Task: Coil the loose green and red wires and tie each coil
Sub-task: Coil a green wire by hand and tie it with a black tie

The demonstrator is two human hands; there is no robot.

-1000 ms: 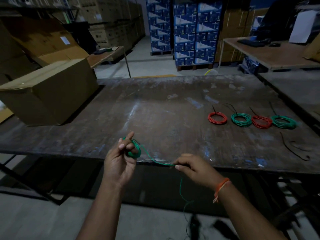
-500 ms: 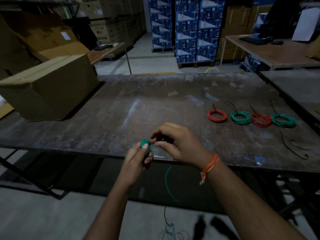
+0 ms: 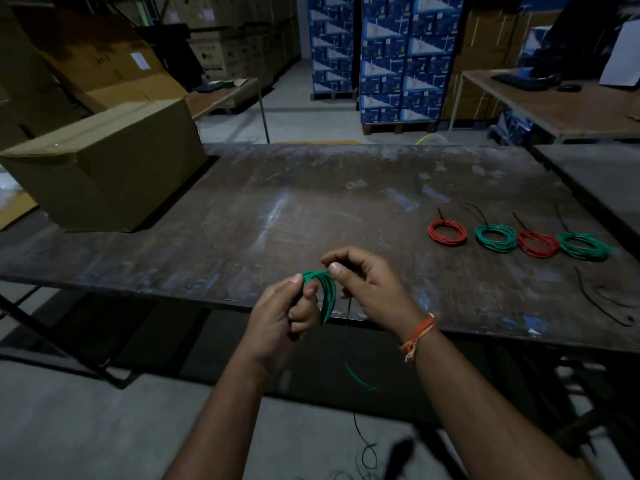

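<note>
A thin, springy green wire coil (image 3: 320,292) is gripped by the left hand (image 3: 287,313) at the counter's (image 3: 242,237) near edge; its light, slippery tail is pinched by the right hand (image 3: 367,285).

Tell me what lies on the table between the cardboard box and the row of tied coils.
Head view: nothing; only bare table lies between the cardboard box and the nearest red coil.

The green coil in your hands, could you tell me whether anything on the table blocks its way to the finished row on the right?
Nothing visible does. The tabletop between the green coil and the finished coils is bare; the loose black ties lie nearer than the row.
</note>
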